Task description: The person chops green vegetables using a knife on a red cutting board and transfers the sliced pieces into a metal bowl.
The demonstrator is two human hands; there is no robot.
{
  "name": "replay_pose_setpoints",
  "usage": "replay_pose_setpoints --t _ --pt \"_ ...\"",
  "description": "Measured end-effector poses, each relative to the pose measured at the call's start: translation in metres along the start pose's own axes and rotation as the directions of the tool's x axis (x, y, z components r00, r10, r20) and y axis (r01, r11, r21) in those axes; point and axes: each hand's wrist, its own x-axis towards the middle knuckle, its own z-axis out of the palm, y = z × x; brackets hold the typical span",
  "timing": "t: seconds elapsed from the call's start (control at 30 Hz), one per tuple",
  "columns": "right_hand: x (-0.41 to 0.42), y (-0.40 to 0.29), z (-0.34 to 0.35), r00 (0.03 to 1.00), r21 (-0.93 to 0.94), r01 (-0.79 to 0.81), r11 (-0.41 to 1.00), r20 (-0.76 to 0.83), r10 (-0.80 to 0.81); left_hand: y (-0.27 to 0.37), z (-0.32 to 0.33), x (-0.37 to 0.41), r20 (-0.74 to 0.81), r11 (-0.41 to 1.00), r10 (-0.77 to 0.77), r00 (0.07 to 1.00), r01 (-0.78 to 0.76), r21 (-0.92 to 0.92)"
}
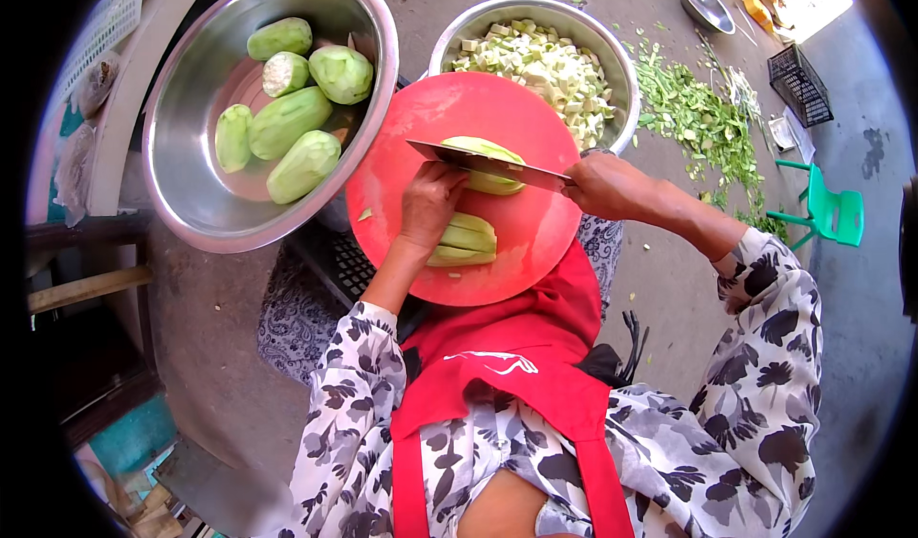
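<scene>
My right hand (606,185) grips the handle of a kitchen knife (502,166) with a broad dark blade. The blade lies across a peeled pale-green gourd piece (495,183) on a round red cutting board (401,122). With fingers bunched at the left end of that piece, my left hand (432,204) holds it close beside the blade. Slices of the gourd show on the blade's far side too. Nearer to me, another cut gourd piece (466,240) rests on the board, partly hidden by my left hand.
Left of the board, a large steel basin (183,107) holds several peeled gourds (290,122). Behind the board, a steel bowl (627,82) contains diced gourd (545,64). Green peelings (706,115) litter the floor at right, near a green plastic chair (835,204) and black crate (800,86).
</scene>
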Motion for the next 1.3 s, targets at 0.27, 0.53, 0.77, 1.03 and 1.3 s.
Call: replay_pose_setpoints --t 0.27,0.53,0.77,1.03,1.3 --pt "0.040 0.008 0.080 0.983 0.038 -0.017 0.999 -0.184 0.024 -0.008 0.006 0.003 0.013 0.998 0.023 1.000 -0.022 -0.063" --pt "-0.008 0.016 0.067 0.869 0.469 0.163 0.868 -0.484 0.099 -0.005 -0.021 0.035 0.336 0.992 0.116 0.935 -0.125 0.004" --pt "-0.011 0.039 0.038 0.841 0.577 -0.116 0.808 -0.376 0.389 -0.024 0.020 0.051 0.386 0.991 0.125 0.914 -0.134 -0.002" --pt "0.017 0.062 0.055 0.881 0.241 -0.178 0.954 -0.393 0.263 0.008 0.039 0.048 0.141 0.994 -0.024 0.990 0.008 0.108" --pt "0.009 0.034 0.024 0.921 0.126 -0.135 0.983 -0.351 0.171 0.005 0.024 0.069 0.349 0.979 0.166 0.923 -0.198 0.059"
